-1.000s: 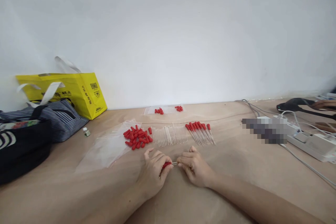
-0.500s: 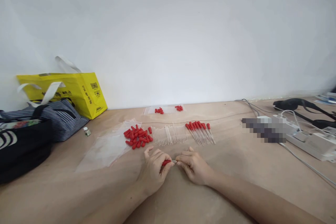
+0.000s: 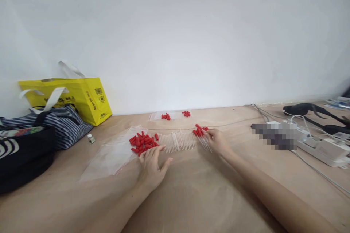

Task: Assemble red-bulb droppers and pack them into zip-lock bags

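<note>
Moved apart, left hand (image 3: 153, 167) spread by red bulbs (image 3: 147, 140), right hand (image 3: 216, 141) at capped tubes (image 3: 201, 133), grip unclear, flat clear bag (image 3: 108, 156)

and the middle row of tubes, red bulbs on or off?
Off. The clear tubes show no red ends; loose red bulbs lie heaped left of them.

Single head-worn view, from above the near side of the table (image 3: 186, 204), facing forward and down, far edge well beyond, wall (image 3: 191, 43) behind filling upper half
</note>
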Motion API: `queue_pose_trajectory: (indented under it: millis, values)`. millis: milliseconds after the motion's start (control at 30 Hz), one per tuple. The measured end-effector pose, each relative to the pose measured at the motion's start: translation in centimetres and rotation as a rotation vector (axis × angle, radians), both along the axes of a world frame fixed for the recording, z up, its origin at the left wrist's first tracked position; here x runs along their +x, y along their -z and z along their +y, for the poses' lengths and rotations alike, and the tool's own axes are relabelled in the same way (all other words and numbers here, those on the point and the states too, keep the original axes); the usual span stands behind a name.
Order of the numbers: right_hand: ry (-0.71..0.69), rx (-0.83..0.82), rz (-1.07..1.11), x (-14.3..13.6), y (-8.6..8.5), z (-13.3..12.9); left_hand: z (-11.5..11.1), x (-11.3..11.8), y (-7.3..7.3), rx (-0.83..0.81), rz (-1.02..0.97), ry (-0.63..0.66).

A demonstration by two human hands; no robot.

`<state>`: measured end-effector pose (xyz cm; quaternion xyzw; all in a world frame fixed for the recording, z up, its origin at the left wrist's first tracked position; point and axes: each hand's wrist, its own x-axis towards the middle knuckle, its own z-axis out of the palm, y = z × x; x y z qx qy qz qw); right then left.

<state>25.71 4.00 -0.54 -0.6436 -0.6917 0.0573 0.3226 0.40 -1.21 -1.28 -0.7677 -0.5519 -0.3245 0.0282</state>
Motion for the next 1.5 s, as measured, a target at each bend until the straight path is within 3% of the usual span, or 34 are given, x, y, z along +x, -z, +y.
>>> queue_pose_trajectory:
  millis: [200, 467, 733, 867, 1000, 1300, 1500]
  values:
    - [0.158, -0.066, -0.04, 2.0, 1.7, 3.0, 1.0, -1.2, -0.2, -0.009, 0.041, -0.12]
    - [0.175, -0.076, -0.092, 2.0, 2.6, 3.6, 1.4, -1.7, -0.2, -0.034, 0.101, -0.188]
    - [0.173, -0.046, -0.148, -0.3, 0.9, 1.8, 1.4, -1.7, 0.1, -0.056, 0.128, -0.175]
    - [0.121, -0.18, -0.224, -3.1, 0.0, 1.5, 1.4, -1.8, -0.1, -0.045, 0.15, -0.212]
    - [0.165, -0.284, -0.231, -5.0, -0.3, 2.8, 1.7, -2.2, -0.2, 0.033, 0.204, -0.247]
    - [0.185, -0.41, -0.238, -5.9, -0.7, 4.3, 3.2, -2.0, 0.0, 0.125, 0.348, -0.228]
    - [0.166, -0.359, -0.259, -6.1, -1.3, 3.6, 3.9, -1.9, 0.1, 0.141, 0.381, -0.199]
